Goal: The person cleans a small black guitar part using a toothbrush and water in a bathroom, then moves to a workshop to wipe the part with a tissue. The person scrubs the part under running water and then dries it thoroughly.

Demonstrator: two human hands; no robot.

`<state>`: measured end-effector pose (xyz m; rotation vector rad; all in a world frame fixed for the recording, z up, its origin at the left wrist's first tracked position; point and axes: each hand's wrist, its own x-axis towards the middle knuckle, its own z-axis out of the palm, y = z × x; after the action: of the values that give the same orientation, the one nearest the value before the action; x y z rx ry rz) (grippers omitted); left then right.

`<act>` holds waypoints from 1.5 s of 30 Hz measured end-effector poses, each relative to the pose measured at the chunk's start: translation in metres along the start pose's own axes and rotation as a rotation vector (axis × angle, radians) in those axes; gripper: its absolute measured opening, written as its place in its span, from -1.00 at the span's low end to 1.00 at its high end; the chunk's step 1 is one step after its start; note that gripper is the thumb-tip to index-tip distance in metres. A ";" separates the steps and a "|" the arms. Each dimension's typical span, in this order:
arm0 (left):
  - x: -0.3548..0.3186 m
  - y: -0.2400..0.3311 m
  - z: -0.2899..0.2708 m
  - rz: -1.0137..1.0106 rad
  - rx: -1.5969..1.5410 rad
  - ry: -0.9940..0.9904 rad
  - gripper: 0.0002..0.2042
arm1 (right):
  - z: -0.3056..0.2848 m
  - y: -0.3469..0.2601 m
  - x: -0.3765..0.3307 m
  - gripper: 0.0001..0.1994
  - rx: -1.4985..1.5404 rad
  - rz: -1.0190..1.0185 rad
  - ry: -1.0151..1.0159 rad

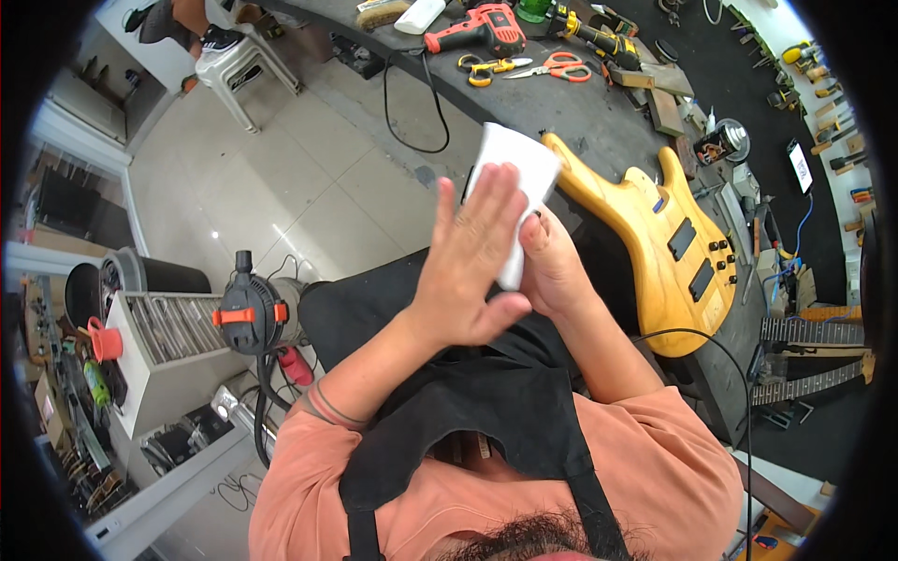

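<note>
In front of my apron, a white sheet (517, 154), apparently folded paper or cloth, is held up between my hands. My left hand (472, 257) lies flat against its face, fingers stretched out and thumb apart. From the other side my right hand (558, 266) grips the lower part, thumb bent at its edge. What sits behind the sheet, if anything, is hidden. Just right of my right hand, a yellow wooden electric guitar body (645, 238) with black pickups and knobs rests on the dark workbench (566, 117).
Along the bench's far side lie a red power tool (486, 33), yellow scissors (486, 69), orange-handled scissors (559, 67) and wooden blocks (666, 112). A can (722, 142) stands at the right, above guitar necks (809, 379). A black cable crosses near my right arm. A vacuum (251, 315) stands left.
</note>
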<state>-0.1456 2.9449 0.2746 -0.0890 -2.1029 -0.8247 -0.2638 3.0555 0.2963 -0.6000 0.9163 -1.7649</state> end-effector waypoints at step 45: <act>-0.084 -0.049 0.037 -1.069 -0.926 0.163 -0.46 | -0.422 0.267 -0.179 -0.61 -0.577 0.676 1.208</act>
<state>-0.1344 2.9468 0.1714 0.6376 -1.3427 -2.2791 -0.3681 3.2988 -0.1636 0.5341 2.1665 -1.0944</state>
